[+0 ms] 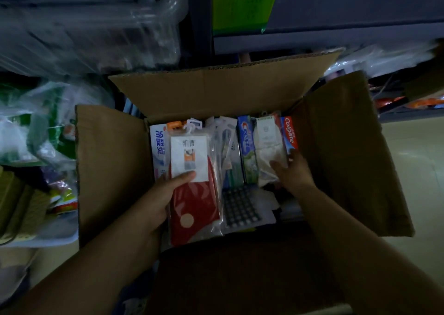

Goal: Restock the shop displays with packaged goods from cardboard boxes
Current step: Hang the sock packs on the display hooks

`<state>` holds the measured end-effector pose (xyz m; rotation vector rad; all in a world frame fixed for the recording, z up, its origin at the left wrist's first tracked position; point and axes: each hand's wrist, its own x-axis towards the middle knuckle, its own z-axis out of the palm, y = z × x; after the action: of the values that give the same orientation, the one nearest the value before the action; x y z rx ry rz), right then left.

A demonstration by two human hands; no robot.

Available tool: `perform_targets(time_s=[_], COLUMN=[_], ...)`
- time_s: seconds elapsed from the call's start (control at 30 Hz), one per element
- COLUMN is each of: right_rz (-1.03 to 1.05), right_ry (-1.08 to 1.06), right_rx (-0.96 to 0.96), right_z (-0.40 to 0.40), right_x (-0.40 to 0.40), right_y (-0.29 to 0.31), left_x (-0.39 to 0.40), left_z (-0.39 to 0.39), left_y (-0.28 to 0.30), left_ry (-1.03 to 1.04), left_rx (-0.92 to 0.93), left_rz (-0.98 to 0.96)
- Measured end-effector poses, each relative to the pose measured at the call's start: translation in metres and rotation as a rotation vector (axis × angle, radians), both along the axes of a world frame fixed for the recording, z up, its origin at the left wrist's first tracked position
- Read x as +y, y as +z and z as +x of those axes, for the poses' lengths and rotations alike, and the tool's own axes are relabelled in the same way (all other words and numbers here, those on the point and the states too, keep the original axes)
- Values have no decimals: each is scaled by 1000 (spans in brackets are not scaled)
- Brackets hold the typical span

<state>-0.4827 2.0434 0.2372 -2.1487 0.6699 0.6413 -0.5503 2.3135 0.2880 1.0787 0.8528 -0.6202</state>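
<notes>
Nearest, two bare forearms reaching into an open cardboard box (pixel 209 91) on the floor. Left hand (pixel 165 194) gripping a clear-bagged red pack (pixel 194 194) with a white label, thumb lying across the label's lower edge, fingers hidden behind, pack upright over the box's left side. Right hand (pixel 292 173) further right, fingers curled round a pale packet (pixel 269 146) between the Crest box (pixel 246 144) and Colgate box (pixel 289 132).
</notes>
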Motion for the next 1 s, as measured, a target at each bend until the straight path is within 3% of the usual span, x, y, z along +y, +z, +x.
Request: perform_targets(time_s=[0.17, 0.33, 0.57, 0.7, 0.8, 1.0], right_rz=[-114, -140, 246, 646, 832, 793], right_ry=[43, 45, -132, -196, -173, 37], right_rx=[-18, 25, 131, 178, 204, 212], right_z=[23, 24, 14, -3, -23, -47], right_x=[5, 18, -5, -1, 19, 65], right_y=[-43, -43, 24, 81, 104, 134], left_x=[9, 15, 15, 12, 5, -7], left_z=[-4, -9, -2, 4, 7, 3], left_y=[-14, -19, -5, 8, 21, 56], left_ry=[55, 90, 120, 116, 110, 98], left_rx=[42, 67, 78, 64, 43, -4], left_rz=[41, 58, 41, 17, 5, -50])
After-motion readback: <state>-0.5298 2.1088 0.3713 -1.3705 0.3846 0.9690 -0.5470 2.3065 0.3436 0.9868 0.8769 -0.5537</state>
